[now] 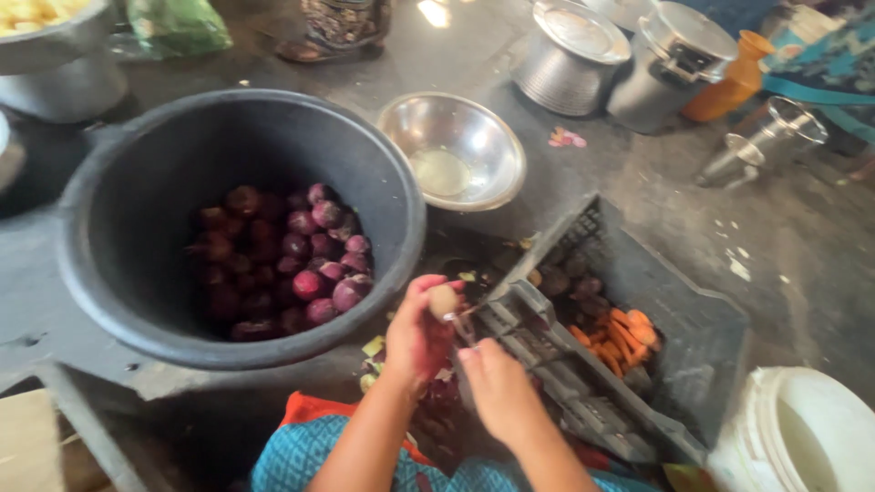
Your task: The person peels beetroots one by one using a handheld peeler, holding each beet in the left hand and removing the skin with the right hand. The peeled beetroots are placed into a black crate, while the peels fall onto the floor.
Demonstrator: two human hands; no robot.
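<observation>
We see left hand point(415, 339) closed around small pale peeled onion point(444, 300), frame centre. Right hand point(497, 387) grips knife point(465, 321) touching it. Black tub point(137, 273) of red onions point(287, 264) at left.

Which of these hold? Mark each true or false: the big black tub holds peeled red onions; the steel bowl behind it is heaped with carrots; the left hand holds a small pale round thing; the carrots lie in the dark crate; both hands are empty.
1. The big black tub holds peeled red onions. True.
2. The steel bowl is heaped with carrots. False: it looks nearly empty, with only a pale patch at its bottom.
3. The left hand holds a small pale round thing. True.
4. The carrots lie in the dark crate. True.
5. Both hands are empty. False: the right hand holds a small blade to the round thing that the left grips.
</observation>
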